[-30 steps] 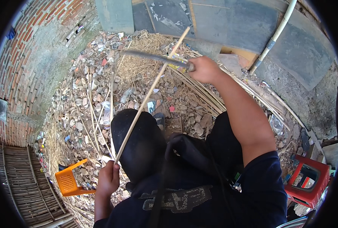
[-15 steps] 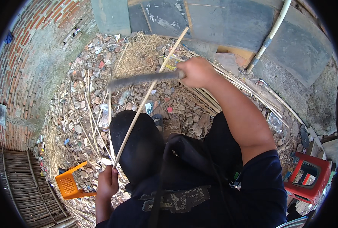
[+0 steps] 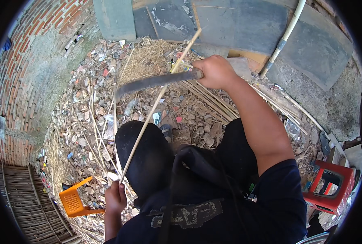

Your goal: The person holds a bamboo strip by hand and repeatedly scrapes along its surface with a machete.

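Note:
My left hand (image 3: 115, 198) is closed round the lower end of a long pale bamboo strip (image 3: 149, 118). The strip slants up and away to the right, passing over my left knee. My right hand (image 3: 216, 72), closed in a fist, grips the handle of a machete (image 3: 156, 82) with a dark blade. The blade points left and crosses the strip in its upper part; whether it touches the strip I cannot tell. Split bamboo strips (image 3: 213, 101) lie bunched on the ground beneath my right forearm.
Rubble and litter (image 3: 81, 134) cover the ground, with thin strips and shavings (image 3: 150, 59) scattered over it. An orange plastic chair (image 3: 72, 202) lies at lower left, a red stool (image 3: 337, 199) stands at lower right. A brick wall (image 3: 26, 93) and grey panels (image 3: 250, 28) enclose the space.
My right hand and the machete have shifted slightly right along with the arm. My left hand keeps its hold on the bamboo strip. The whole view has moved a little.

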The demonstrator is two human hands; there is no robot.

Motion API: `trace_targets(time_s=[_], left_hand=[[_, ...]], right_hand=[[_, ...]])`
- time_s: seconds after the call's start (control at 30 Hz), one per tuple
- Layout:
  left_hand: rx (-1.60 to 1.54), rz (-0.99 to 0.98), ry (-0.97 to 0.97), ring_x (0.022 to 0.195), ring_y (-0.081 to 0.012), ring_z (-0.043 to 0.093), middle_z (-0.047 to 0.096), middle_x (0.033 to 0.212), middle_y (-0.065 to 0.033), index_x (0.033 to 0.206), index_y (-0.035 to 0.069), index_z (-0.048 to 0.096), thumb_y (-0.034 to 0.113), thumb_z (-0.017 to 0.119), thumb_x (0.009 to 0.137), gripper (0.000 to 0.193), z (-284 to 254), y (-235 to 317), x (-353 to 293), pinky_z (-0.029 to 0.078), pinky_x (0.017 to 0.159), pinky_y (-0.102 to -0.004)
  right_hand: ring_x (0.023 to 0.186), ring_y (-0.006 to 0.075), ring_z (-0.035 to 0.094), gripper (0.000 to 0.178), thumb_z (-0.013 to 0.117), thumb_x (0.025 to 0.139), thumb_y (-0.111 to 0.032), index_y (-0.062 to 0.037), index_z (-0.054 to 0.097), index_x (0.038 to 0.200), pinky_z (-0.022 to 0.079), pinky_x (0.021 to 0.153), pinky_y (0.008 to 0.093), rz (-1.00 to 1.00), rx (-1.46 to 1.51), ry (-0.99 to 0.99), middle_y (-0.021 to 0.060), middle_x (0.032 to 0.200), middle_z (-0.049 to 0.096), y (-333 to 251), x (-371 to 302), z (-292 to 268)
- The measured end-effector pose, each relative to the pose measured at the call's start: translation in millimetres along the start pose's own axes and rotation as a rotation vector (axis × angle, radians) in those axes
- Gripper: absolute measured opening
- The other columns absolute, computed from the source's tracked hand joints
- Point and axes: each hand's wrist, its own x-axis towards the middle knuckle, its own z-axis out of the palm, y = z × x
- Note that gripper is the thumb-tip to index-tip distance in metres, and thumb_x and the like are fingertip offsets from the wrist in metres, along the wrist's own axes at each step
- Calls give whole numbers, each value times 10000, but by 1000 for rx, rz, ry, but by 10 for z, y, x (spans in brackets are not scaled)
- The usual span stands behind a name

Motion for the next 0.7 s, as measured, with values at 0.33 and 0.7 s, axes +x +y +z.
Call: trace_targets(time_s=[0.33, 0.7], left_hand=[[13, -53, -56, 530, -429, 578, 540, 581, -185, 910, 16, 559, 143, 491, 1015, 178, -121, 18, 24, 426, 494, -475], [7, -57, 27, 548, -407, 580, 536, 591, -173, 883, 19, 554, 251, 443, 1054, 308, -126, 214, 121, 419, 519, -465]], right_hand=[[781, 310, 705, 302, 709, 770, -211, -76, 724, 1040, 549, 737, 412, 326, 318, 346, 175, 862, 722, 541, -103, 108], [931, 335, 694, 243, 644, 751, -179, -135, 728, 975, 545, 823, 474, 318, 245, 63, 148, 929, 720, 466, -86, 59]])
